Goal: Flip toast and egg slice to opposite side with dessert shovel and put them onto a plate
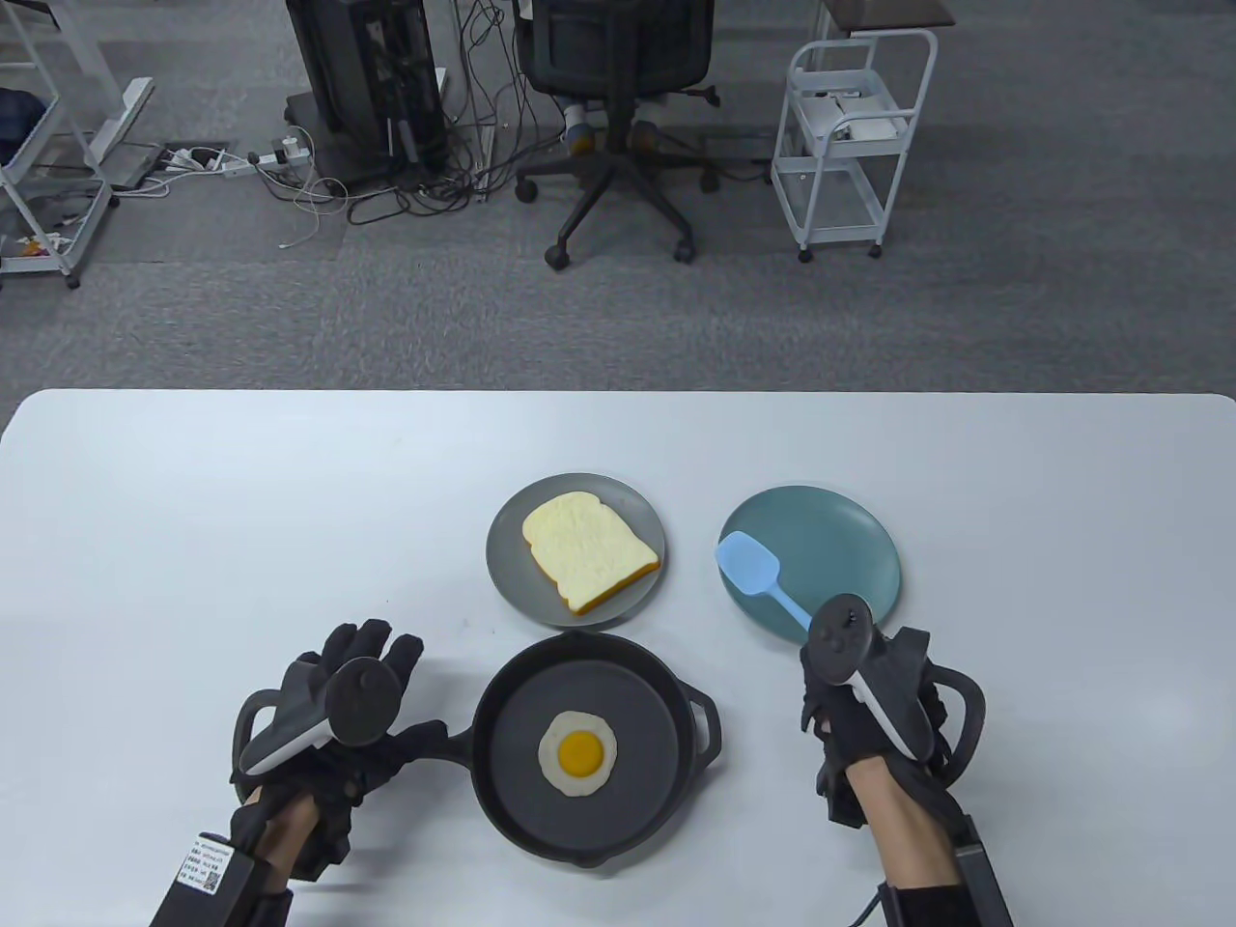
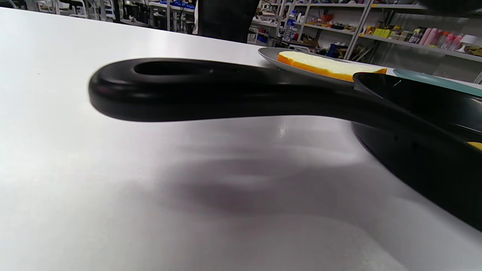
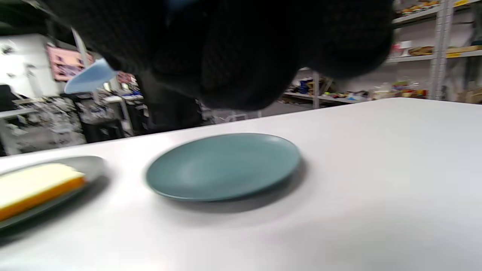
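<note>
Egg slice (image 1: 577,753) is lying in the middle of the black pan (image 1: 502,772), near the worktop's front edge, and it is sitting between my two hands, a little nearer to the right one than to the left.

At the left side, my left hand (image 1: 333,719) is hovering over the pan handle (image 2: 196,88), which is pointing to the left along the front edge. The fingers are looking stretched and relaxed. In the left wrist view nothing is wrapping the handle, so I am judging that this hand is not gripping it yet.

Behind the pan, the toast (image 1: 589,550) is resting on the grey plate (image 1: 507,579), just beside the pan's far rim.

At the right, the teal plate (image 1: 850,550) is standing empty, near the grey one but apart from it. My right hand (image 1: 855,710) is gripping the handle of the blue dessert shovel (image 1: 758,575), fingers curled around it. The shovel's long axis is running away from me and to the left, with the blade above the teal plate's left part.

For the egg, I am thinking the blade must swing left and toward me, and the pan's right lug and raised rim are standing in that path.
</note>
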A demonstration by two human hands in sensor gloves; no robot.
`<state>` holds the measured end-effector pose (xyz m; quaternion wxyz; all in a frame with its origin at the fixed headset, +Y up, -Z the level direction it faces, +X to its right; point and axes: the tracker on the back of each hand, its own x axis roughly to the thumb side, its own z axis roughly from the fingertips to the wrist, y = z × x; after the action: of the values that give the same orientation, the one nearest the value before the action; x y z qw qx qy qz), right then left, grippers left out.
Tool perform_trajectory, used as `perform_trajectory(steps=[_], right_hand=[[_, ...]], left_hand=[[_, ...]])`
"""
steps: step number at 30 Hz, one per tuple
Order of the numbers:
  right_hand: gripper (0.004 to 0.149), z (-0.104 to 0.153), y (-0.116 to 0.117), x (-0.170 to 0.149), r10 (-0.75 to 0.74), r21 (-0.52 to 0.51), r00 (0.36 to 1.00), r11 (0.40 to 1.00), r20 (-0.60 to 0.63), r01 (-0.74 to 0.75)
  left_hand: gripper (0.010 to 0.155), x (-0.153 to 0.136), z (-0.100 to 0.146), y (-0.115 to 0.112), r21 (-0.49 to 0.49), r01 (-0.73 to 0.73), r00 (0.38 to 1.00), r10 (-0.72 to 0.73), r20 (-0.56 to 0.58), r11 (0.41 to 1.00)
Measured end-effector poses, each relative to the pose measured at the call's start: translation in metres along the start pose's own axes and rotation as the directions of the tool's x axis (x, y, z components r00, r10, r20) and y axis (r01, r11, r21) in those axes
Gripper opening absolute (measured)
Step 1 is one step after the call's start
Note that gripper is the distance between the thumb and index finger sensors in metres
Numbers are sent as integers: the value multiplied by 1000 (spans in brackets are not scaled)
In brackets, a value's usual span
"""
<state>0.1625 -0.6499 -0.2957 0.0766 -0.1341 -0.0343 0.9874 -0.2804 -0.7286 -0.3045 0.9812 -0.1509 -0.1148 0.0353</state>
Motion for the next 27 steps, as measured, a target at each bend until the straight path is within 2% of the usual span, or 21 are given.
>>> perform_trajectory(steps=[5, 10, 14, 20, 24, 27], right_hand=[[52, 34, 0, 25, -105, -74, 985, 991, 134, 115], [52, 56, 22, 32, -152, -100, 963, 979, 220, 178], [52, 60, 32, 30, -118, -118, 961, 981, 249, 151], [52, 63, 41, 23, -111, -92, 963, 986, 244, 137], [53, 64, 41, 20, -117, -82, 964, 987, 237, 140], [53, 62, 40, 19, -122, -77, 965, 987, 231, 143]], left_hand=[[98, 1, 0, -1, -1, 7, 1000, -7, -1, 1000], [99, 3, 0, -1, -9, 15, 1000, -15, 5, 1000], [98, 7, 1, 1, -9, 23, 1000, -22, 22, 1000], [99, 17, 3, 3, -23, 15, 998, -14, 58, 1000], [103, 33, 1, 5, -87, -24, 995, 32, 94, 996], [105, 38, -1, 4, -159, 96, 991, -80, 103, 983]])
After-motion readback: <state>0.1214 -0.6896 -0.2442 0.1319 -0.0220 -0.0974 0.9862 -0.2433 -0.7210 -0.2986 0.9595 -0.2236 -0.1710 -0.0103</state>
